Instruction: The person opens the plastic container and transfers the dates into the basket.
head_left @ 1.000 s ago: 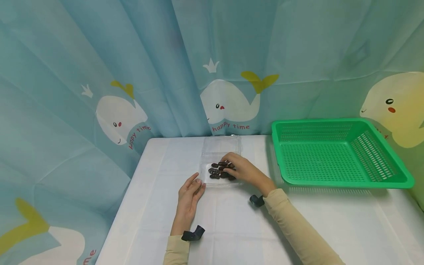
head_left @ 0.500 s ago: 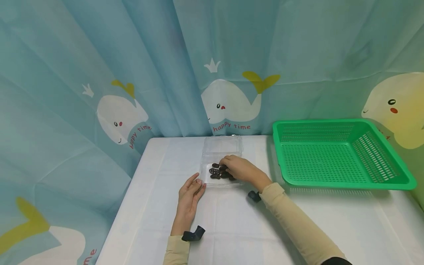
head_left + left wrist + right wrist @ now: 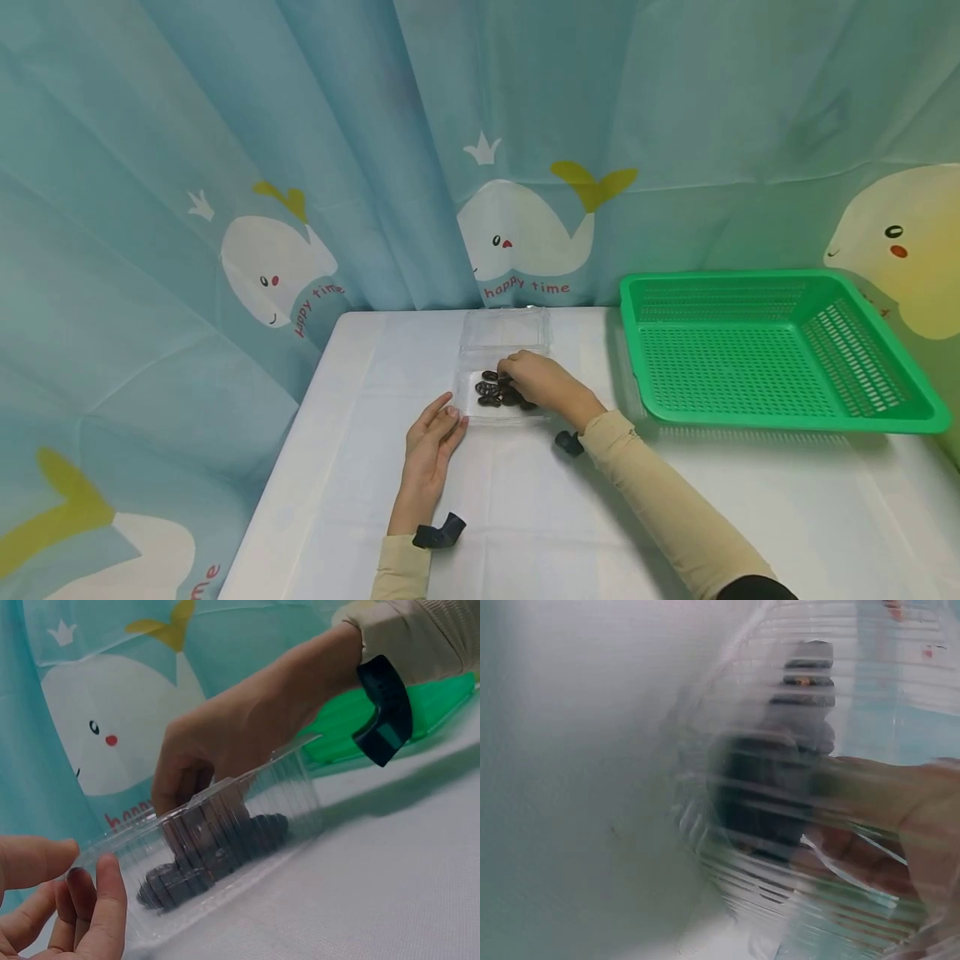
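In the head view a clear plastic clamshell box (image 3: 472,410) stands on the white-covered table, its lid (image 3: 506,329) folded back. Several dark, glossy, oblong pieces that look like dates (image 3: 487,389) lie inside. My left hand (image 3: 429,450) rests its fairly straight fingers against the box's left side; in the left wrist view its fingertips (image 3: 109,864) touch the corner near the rim. From the right, my right hand (image 3: 543,382) reaches into the box, fingers bent down and pinching at a date among the rest. The ribbed wall blurs those fingertips in the right wrist view.
A green slotted plastic basket (image 3: 720,358) stands at the table's back right, right of the box. Behind the white tablecloth (image 3: 495,517) hangs a blue-green curtain (image 3: 390,208) with whale prints. Each wrist wears a dark camera mount (image 3: 440,532).
My right hand's fingers, spread around the dates a second ago, have drawn together over the back ones, and its forearm has shifted slightly left. The left hand stays at the box.
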`<state>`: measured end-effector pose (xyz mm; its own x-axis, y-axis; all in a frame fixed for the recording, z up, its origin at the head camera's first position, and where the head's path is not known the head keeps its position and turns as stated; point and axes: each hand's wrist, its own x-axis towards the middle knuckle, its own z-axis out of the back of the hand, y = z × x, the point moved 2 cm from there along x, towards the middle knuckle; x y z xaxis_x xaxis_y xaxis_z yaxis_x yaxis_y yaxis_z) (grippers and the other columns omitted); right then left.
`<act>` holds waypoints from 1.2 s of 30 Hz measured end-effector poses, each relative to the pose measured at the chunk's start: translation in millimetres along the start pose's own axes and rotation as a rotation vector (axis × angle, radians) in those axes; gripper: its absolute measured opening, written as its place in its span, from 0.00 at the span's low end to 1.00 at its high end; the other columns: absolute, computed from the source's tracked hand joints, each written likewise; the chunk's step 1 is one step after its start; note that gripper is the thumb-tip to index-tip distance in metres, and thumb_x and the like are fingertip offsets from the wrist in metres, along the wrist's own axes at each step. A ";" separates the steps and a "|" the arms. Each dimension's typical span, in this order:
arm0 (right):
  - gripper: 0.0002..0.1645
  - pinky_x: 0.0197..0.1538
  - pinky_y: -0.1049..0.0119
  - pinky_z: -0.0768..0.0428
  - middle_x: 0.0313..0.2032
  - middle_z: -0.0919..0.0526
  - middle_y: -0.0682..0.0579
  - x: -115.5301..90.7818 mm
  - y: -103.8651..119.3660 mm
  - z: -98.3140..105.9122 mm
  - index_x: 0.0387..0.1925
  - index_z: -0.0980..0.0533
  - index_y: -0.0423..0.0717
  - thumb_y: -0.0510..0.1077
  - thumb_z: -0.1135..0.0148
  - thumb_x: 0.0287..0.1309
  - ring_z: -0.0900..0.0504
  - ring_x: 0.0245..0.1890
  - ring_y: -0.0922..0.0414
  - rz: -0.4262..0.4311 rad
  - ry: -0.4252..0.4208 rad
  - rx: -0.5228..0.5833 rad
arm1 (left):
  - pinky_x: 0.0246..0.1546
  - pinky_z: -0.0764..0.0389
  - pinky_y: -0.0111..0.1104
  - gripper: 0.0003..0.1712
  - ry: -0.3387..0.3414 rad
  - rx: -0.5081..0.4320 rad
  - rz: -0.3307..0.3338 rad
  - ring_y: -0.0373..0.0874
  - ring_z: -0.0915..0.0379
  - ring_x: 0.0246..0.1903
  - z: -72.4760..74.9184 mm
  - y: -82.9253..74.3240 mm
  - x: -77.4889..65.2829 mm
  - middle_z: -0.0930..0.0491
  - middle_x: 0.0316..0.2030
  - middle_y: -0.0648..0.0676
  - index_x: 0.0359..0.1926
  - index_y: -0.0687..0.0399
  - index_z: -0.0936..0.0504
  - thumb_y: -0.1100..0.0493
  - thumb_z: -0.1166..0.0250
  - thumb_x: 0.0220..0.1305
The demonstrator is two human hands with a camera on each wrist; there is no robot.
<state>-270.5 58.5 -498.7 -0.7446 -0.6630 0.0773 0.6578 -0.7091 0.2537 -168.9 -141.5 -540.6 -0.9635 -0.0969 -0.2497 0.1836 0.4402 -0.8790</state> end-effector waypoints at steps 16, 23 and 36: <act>0.10 0.52 0.56 0.11 0.45 0.11 0.48 3.3 -0.9 -2.7 0.47 0.16 0.42 0.34 0.32 0.66 0.13 0.46 0.51 0.018 -0.043 0.077 | 0.64 0.17 0.30 0.31 -0.005 0.006 0.011 0.45 0.26 0.58 -0.2 0.6 0.5 0.28 0.51 0.53 0.76 0.65 0.36 0.68 0.40 0.76; 0.10 0.49 0.61 0.13 0.42 0.11 0.50 3.5 -6.0 5.5 0.47 0.15 0.43 0.34 0.34 0.66 0.15 0.42 0.57 -0.045 -0.060 0.376 | 0.63 0.16 0.30 0.32 -0.004 0.015 0.011 0.45 0.26 0.60 0.3 0.6 0.5 0.30 0.54 0.55 0.76 0.65 0.36 0.68 0.40 0.75; 0.14 0.50 0.56 0.11 0.51 0.14 0.41 -7.9 -19.2 19.8 0.50 0.17 0.41 0.32 0.42 0.67 0.15 0.47 0.51 -0.213 -0.075 0.945 | 0.63 0.17 0.30 0.31 -0.012 0.027 0.014 0.45 0.25 0.60 -0.1 -0.2 1.0 0.29 0.55 0.56 0.76 0.65 0.35 0.68 0.41 0.76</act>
<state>-279.5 82.1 -485.2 -0.8644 -0.5028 -0.0070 0.1705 -0.3062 0.9366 -169.9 -141.6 -540.6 -0.9583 -0.1017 -0.2669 0.2024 0.4176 -0.8858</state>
